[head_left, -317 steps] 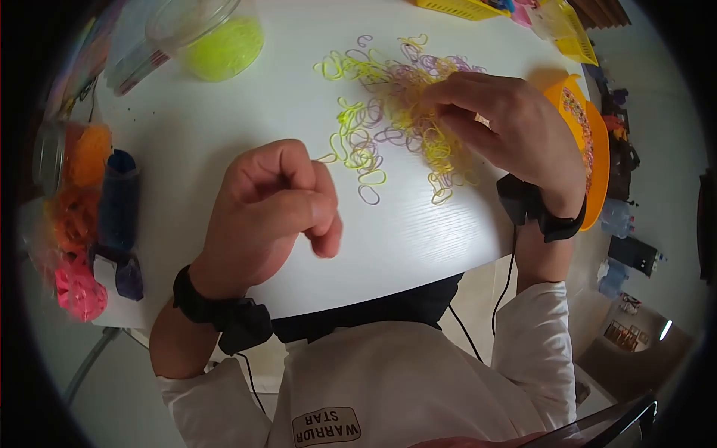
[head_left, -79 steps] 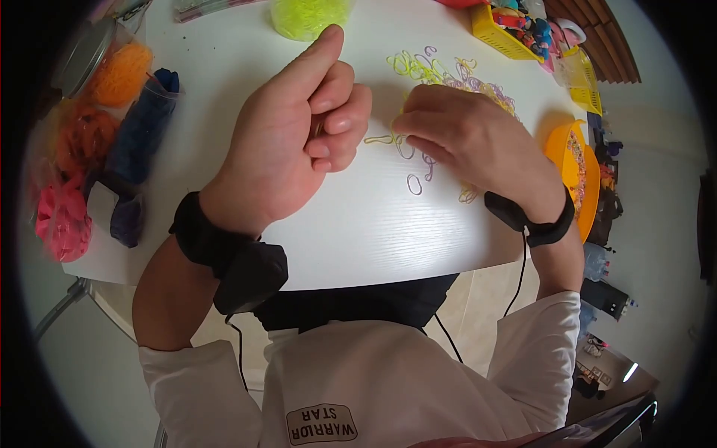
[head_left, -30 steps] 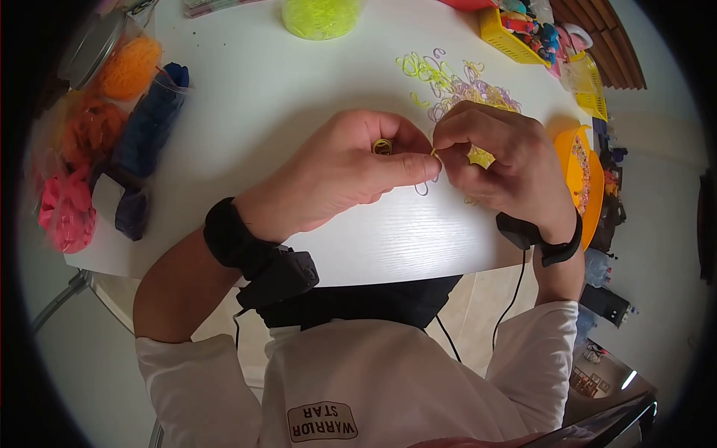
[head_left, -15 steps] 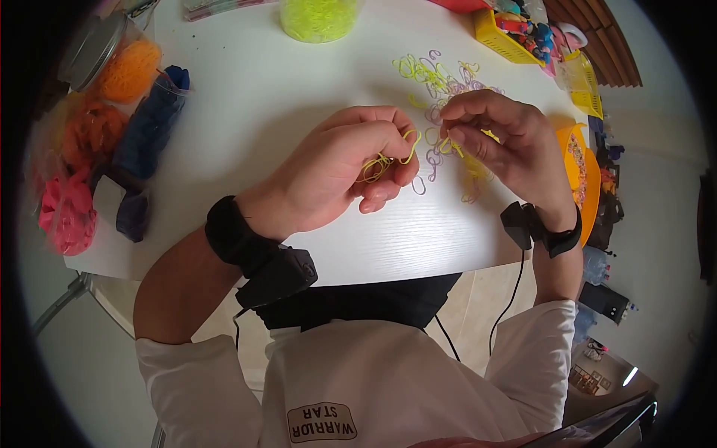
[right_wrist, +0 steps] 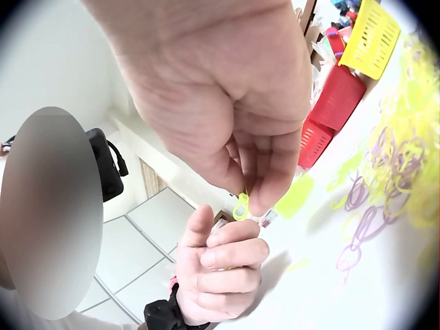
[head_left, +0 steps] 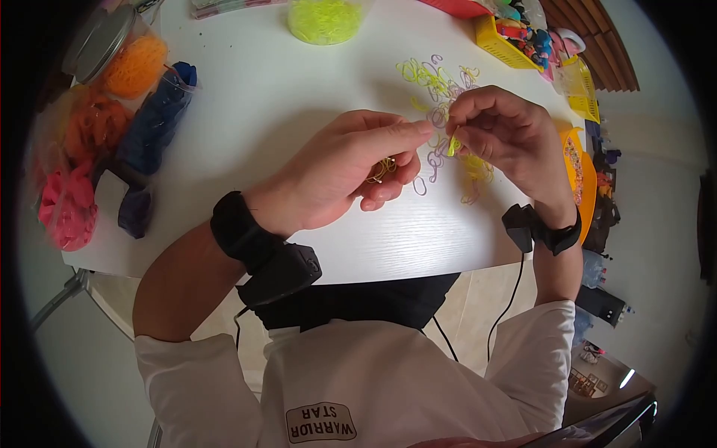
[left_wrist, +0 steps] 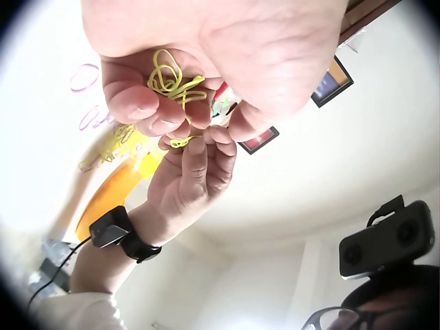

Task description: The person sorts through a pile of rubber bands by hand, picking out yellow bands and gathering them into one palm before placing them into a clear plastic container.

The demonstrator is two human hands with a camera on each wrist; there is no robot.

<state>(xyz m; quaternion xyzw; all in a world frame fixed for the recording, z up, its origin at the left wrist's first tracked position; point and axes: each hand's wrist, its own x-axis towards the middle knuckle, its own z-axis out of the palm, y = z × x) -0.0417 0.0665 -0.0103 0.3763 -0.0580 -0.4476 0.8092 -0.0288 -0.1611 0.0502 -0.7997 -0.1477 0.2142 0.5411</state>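
The left hand, on the near-left side of the mixed pile of elastic loops, curls its fingers around a tangled clump of yellow bands, its thumb straight; the right hand, above the pile's near-right part, pinches a small yellow-green loop between thumb and fingertip. The likeliest mishap seems to be a spill: the curled fingers leave a gap at the palm, so relaxing them could let part of the clump drop beside the pile. The pinched loop is thin and probably springy, so a weak or sideways pinch could flick it away or back among the purple loops. Because the pile's strands overlap, a purple one might also hook onto a yellow one and be lifted with it. A dipping right wrist strap could drag strands off the pile's near edge. As for writing, the shirt, on the person's side of the pile, carries a patch reading "WARRIOR STAR", upside down in the head view; I can make out no other lettering or brand.
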